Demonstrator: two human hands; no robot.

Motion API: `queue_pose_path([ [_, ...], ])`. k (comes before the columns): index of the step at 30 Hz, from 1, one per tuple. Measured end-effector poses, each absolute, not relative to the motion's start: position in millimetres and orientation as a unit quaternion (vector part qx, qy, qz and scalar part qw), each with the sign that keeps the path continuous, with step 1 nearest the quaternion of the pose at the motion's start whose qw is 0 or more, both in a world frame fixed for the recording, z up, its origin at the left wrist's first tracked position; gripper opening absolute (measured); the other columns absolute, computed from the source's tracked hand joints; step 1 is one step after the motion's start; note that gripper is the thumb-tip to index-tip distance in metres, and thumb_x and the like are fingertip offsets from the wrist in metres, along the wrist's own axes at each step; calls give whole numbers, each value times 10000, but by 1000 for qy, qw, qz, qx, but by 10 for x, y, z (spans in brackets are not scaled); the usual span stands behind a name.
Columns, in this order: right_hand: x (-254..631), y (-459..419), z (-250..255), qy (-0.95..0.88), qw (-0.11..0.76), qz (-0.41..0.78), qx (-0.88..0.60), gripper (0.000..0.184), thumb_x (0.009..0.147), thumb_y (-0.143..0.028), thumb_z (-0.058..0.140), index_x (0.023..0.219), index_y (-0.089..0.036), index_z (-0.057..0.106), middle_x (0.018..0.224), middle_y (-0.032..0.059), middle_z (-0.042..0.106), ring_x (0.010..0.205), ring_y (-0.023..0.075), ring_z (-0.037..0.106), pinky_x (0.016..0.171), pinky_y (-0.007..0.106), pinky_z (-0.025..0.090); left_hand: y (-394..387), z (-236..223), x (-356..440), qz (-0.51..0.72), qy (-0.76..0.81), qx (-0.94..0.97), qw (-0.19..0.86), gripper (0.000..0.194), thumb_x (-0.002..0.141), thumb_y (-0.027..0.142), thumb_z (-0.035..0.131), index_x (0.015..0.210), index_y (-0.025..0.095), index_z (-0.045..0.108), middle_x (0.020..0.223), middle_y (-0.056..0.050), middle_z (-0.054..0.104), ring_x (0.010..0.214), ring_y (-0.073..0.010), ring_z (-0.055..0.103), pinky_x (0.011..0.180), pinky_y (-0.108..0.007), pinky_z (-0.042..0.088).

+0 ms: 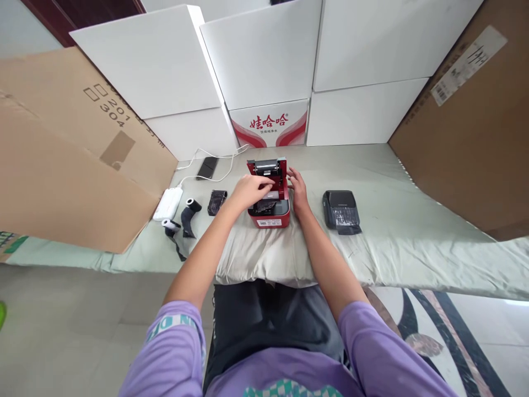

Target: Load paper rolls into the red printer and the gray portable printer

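Observation:
A red and black label printer (270, 221) stands in front of me on the cloth-covered surface, its lid (266, 165) raised. Inside its bay lies a grey-white roll (271, 195), with dark crumpled film at the front. My left hand (250, 190) reaches over the bay from the left, thumb and fingers drawn together just above the roll. Whatever they pinch, if anything, is hidden. Against or close beside the printer's right wall is my right hand (298, 190), fingers apart and holding nothing; exact contact is hard to tell.
A black portable printer (342, 211) with dark film lies to the right. Leftward are a folded black strip (217, 202), two partly unwound rolls (192, 205) (171, 225), a white power strip (168, 204) with cable, and a dark phone (207, 167). White boxes (264, 60) and cardboard panels (467, 127) wall the surface.

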State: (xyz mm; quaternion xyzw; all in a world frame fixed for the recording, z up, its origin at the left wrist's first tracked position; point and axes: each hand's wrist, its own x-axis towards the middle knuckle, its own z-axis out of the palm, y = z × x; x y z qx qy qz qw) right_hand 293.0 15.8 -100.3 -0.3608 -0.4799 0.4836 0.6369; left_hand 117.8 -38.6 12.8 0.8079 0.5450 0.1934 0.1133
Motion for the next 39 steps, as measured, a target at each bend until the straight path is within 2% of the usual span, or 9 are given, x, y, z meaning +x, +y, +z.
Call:
queue_pose_path([
  [3,2931,131,-918,-516,617,494,-331,629,839,-612,580,1375,-283,583,1501,62,589,1379,249,536,1133,421,439,-554,140,1129,345,534,766,92,300,977,337,552,1104,256,812,1077,-57,810,1032,-258,731,1022,-396,512],
  [9,2923,91,-870,-530,619,481,-325,637,824,-731,589,1301,-307,595,1424,48,620,1337,241,556,1104,409,471,-642,73,1077,416,530,739,21,451,996,386,546,1405,221,643,1522,-103,576,1418,-284,497,1217,-445,330],
  [13,2941,30,-864,-535,619,473,-327,424,866,-668,562,983,-267,634,1286,51,645,1283,251,575,1073,402,478,-732,-90,1061,404,547,730,64,424,1042,393,437,1328,216,695,1261,-108,715,1260,-271,601,1166,-456,377],
  [16,2927,-9,-893,-547,612,465,-331,351,789,-534,672,1005,-261,626,1349,68,594,1330,272,533,1122,412,438,-792,-294,1006,432,539,711,134,383,1009,355,470,1251,225,738,1147,-90,745,1187,-257,640,1145,-447,412],
  [19,2894,-6,-944,-513,598,517,-335,667,719,-477,680,1336,-294,504,1485,82,508,1301,269,554,1109,433,460,-744,-534,943,522,526,619,260,425,922,284,524,1305,250,706,1384,-75,670,1368,-248,559,1169,-399,422],
  [23,2886,34,-988,-492,577,562,-331,847,675,-452,664,1462,-312,382,1511,81,496,1299,272,564,1102,445,478,-615,-770,914,579,482,457,472,622,838,286,582,1459,253,580,1560,-68,556,1479,-267,485,1192,-390,432],
  [28,2937,34,-969,-502,566,561,-338,872,648,-398,674,1466,-334,375,1534,70,472,1257,268,588,1047,432,516,-584,-838,926,604,451,414,510,698,764,283,669,1455,241,578,1570,-77,549,1500,-288,462,1225,-408,413],
  [34,2952,-23,-897,-509,564,544,-356,810,660,-443,707,1413,-327,434,1518,74,493,1192,255,620,1006,420,532,-624,-872,958,612,450,425,492,632,786,329,689,1410,255,621,1547,-67,575,1497,-289,466,1225,-413,413],
  [39,3006,-278,-814,-490,544,495,-468,541,741,-567,725,1153,-235,615,1341,130,634,1150,267,649,1019,429,530,-697,-929,1056,644,441,397,483,618,815,439,682,1387,210,646,1482,-100,633,1436,-305,538,1210,-430,421],
])
